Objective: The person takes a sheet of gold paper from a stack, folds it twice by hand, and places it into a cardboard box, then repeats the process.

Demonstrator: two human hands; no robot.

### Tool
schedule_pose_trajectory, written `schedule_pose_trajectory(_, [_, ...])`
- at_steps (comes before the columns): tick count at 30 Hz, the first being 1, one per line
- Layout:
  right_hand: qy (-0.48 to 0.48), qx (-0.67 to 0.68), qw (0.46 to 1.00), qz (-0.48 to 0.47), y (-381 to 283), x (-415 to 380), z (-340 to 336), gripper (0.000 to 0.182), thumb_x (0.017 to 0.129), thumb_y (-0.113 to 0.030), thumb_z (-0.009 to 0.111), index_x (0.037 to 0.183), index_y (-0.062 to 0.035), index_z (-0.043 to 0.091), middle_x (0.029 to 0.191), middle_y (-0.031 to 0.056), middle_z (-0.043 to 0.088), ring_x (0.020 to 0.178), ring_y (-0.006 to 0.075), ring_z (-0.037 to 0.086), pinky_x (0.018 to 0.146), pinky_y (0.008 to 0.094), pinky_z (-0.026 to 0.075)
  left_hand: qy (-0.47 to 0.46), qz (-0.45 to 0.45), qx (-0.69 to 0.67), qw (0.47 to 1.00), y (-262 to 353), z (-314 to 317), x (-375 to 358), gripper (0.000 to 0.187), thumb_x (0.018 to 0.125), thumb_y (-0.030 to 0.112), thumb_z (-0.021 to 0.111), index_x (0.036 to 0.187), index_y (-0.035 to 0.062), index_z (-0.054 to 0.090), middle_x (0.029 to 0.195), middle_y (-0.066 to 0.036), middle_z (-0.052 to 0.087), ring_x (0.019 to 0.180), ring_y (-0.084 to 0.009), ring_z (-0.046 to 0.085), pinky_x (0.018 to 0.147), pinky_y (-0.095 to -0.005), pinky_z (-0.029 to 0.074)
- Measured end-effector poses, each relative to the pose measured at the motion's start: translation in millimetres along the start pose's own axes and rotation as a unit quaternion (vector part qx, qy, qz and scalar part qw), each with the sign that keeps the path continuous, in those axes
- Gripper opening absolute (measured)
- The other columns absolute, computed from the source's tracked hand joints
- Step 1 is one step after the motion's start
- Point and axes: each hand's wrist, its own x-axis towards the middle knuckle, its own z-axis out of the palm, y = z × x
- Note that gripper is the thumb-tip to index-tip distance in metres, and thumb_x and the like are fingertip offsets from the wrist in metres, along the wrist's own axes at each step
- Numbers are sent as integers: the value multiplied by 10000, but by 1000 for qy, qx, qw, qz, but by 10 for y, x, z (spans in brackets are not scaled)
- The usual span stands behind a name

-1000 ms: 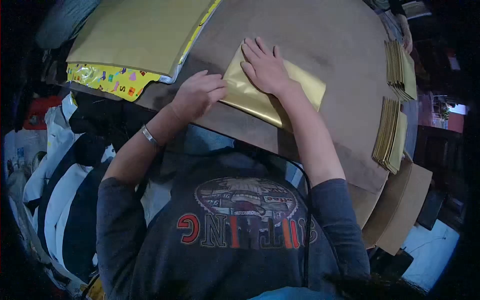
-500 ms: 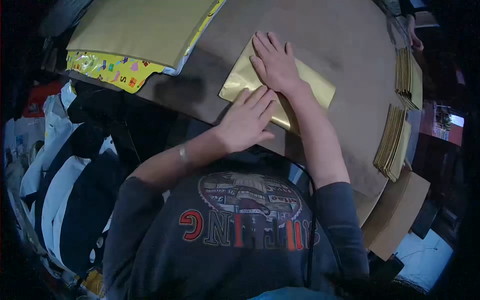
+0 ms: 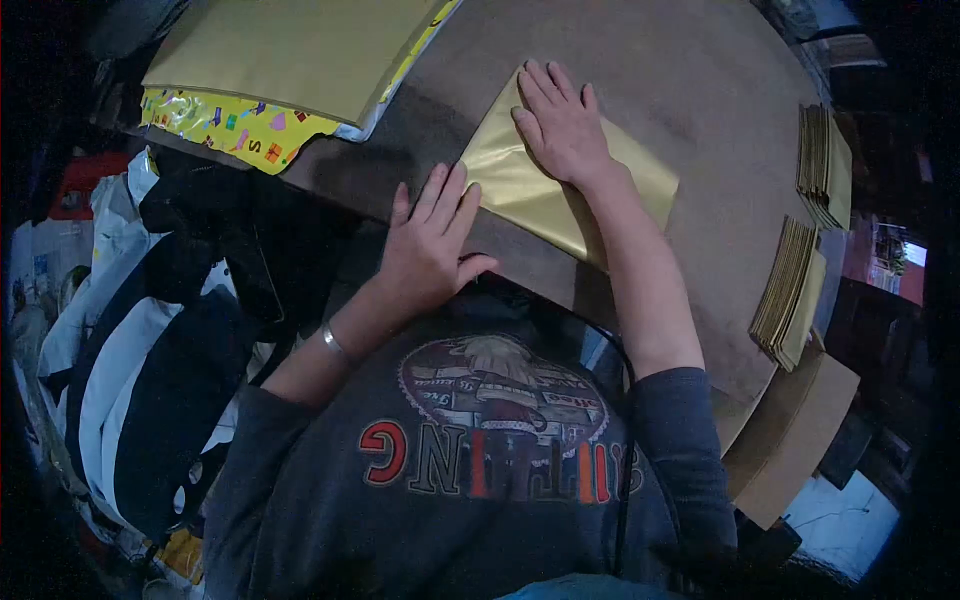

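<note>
A folded sheet of shiny gold paper (image 3: 505, 165) lies at an angle near the front edge of the table. Across its upper part my right hand (image 3: 565, 125) is laid flat, fingers stretched toward the top corner and thumb apart. My left hand (image 3: 430, 235) is at the table edge by the paper's left corner, its fingertips close to the fold. Its fingers are extended, the thumb sticks out sideways, and nothing is in it. Part of the paper is hidden beneath my right hand and forearm.
At the upper left, a stack of large gold sheets (image 3: 290, 50) rests on yellow printed wrapping (image 3: 235, 130). Two bundles of folded gold paper (image 3: 825, 165) (image 3: 785, 295) stand along the table's right side. A cardboard box (image 3: 795, 430) sits below them, and dark-and-white fabric (image 3: 150, 390) is piled at left.
My left hand has slid left along the fold, off the middle of the paper to its left corner. My right hand stays pressed on the paper.
</note>
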Motion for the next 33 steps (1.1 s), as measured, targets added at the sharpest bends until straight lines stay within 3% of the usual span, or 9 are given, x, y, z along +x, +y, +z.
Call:
schedule_pose_trajectory(3, [-2, 21, 1000, 6, -8, -3, -22, 572, 992, -400, 340, 1487, -119, 294, 1559, 60, 265, 1449, 277, 197, 1157, 555, 146, -5, -77, 11, 997, -103, -24, -33, 689, 754, 389, 727, 1296, 22, 513, 1441, -167, 406, 1358, -366, 346, 1065, -618, 265])
schedule_pose_trajectory(5, [10, 23, 1000, 2, -5, -6, -22, 572, 986, -399, 356, 1479, -114, 309, 1554, 66, 275, 1445, 283, 205, 1155, 554, 151, 65, -98, -28, 993, -324, 35, -64, 605, 767, 356, 722, 1267, 68, 541, 1434, -147, 407, 1357, -353, 346, 1073, -625, 245])
schedule_pose_trajectory(6, [14, 24, 1000, 1, -8, -7, -25, 571, 984, -400, 362, 1475, -112, 316, 1553, 67, 278, 1445, 285, 207, 1154, 554, 154, 67, -115, -60, 989, -362, 38, -62, 461, 783, 276, 719, 1189, 109, 578, 1422, -130, 411, 1352, -356, 347, 1090, -598, 236])
schedule_pose_trajectory(12, [24, 18, 1000, -4, 11, -3, 3, 574, 984, -418, 368, 1467, -110, 333, 1550, 67, 286, 1442, 285, 217, 1145, 561, 170, 111, -110, -130, 979, -371, 64, 37, 279, 789, 170, 723, 1046, 144, 615, 1396, -135, 425, 1341, -390, 346, 1084, -576, 233])
schedule_pose_trajectory(15, [19, 19, 1000, 0, 4, -2, -4, 574, 984, -415, 367, 1470, -112, 330, 1552, 68, 280, 1439, 285, 227, 1143, 561, 178, 135, -108, -206, 963, -430, 83, 118, 189, 819, 199, 699, 988, 145, 632, 1402, -153, 416, 1353, -410, 320, 1073, -603, 220])
schedule_pose_trajectory(18, [15, 24, 1000, 2, 12, 8, 24, 569, 984, -407, 367, 1468, -111, 334, 1552, 71, 282, 1438, 289, 229, 1144, 560, 177, 125, -115, -166, 971, -487, 176, 175, 136, 854, 241, 665, 935, 137, 633, 1421, -172, 396, 1370, -424, 286, 1075, -623, 195])
schedule_pose_trajectory(28, [21, 27, 999, -5, -5, -9, -21, 546, 991, -371, 342, 1458, -88, 336, 1539, 87, 297, 1428, 295, 248, 1134, 590, 175, 137, -94, -50, 985, -431, 170, 252, 166, 873, 270, 641, 911, 120, 581, 1442, -190, 373, 1379, -440, 264, 1066, -664, 172])
schedule_pose_trajectory(31, [22, 30, 999, 0, 15, -9, 35, 569, 981, -409, 351, 1456, -95, 353, 1545, 69, 297, 1440, 287, 219, 1145, 559, 168, 149, -118, -88, 978, -479, 190, 295, 184, 871, 212, 644, 1008, 113, 572, 1420, -191, 392, 1372, -437, 284, 1082, -608, 220])
schedule_pose_trajectory(33, [29, 28, 999, -7, 9, 6, 35, 545, 992, -375, 338, 1461, -97, 336, 1545, 80, 290, 1432, 296, 237, 1133, 594, 166, 260, -30, -169, 950, -411, 149, 490, 265, 863, 159, 644, 1105, 104, 551, 1408, -194, 394, 1362, -433, 304, 1097, -530, 266])
